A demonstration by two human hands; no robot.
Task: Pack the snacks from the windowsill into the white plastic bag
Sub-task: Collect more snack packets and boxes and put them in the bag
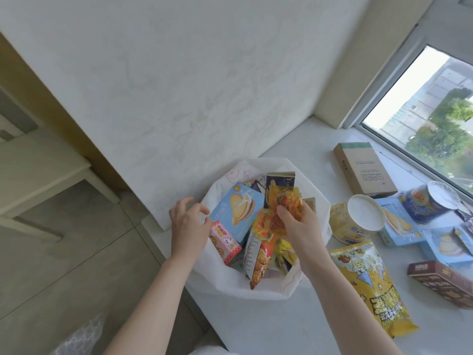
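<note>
The white plastic bag (258, 288) stands open at the windowsill's left end, holding a blue biscuit box (236, 210), a pink box (225, 243), a dark box (277, 181) and several snack packets. My right hand (299, 222) grips an orange-yellow snack packet (286, 203) inside the bag's mouth. My left hand (188, 221) is at the bag's left rim with fingers curled; whether it pinches the plastic is unclear. On the sill lie a yellow popcorn bag (368, 285), a white-lidded tub (354, 219), blue boxes (399, 225) and a brown box (442, 283).
A cardboard box (363, 170) lies near the window (435, 119), with a blue tin (427, 201) beside it. The white wall (179, 85) rises behind the bag. Tiled floor (64, 252) and a pale bench (46, 175) are to the left, below the sill's edge.
</note>
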